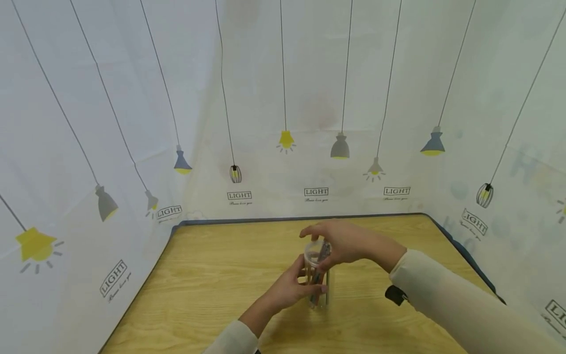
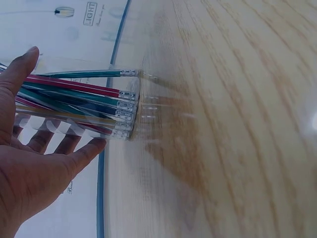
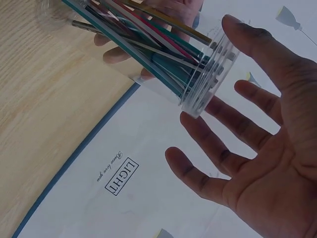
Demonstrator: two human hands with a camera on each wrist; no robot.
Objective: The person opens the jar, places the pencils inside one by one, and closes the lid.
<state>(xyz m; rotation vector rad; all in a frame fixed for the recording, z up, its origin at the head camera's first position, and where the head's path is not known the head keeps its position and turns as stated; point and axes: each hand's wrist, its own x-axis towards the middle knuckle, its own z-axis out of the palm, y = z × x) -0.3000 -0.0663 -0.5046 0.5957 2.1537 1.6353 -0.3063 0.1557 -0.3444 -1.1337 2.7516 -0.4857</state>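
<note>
A clear plastic jar [image 1: 311, 261] stands on the wooden table, holding several coloured pencils [image 2: 94, 89] with silvery ends, in green, red and a yellowish tone. My left hand [image 1: 287, 290] grips the jar's side, fingers and thumb wrapped around its body. Over the top, my right hand [image 1: 345, 242] arches with its fingers spread. In the right wrist view its thumb lies close to the clear ridged rim [image 3: 208, 82], and the other fingers are stretched out past the far side. Whether the thumb touches the rim, I cannot tell. Nor is it clear whether a transparent lid covers the mouth.
The wooden table [image 1: 212, 265] spreads around the jar, with a dark blue edge [image 1: 283, 218] at the back. White sheets printed with hanging lamps [image 1: 339, 146] enclose it behind and on both sides. A black strap end [image 1: 395, 295] hangs by the right sleeve.
</note>
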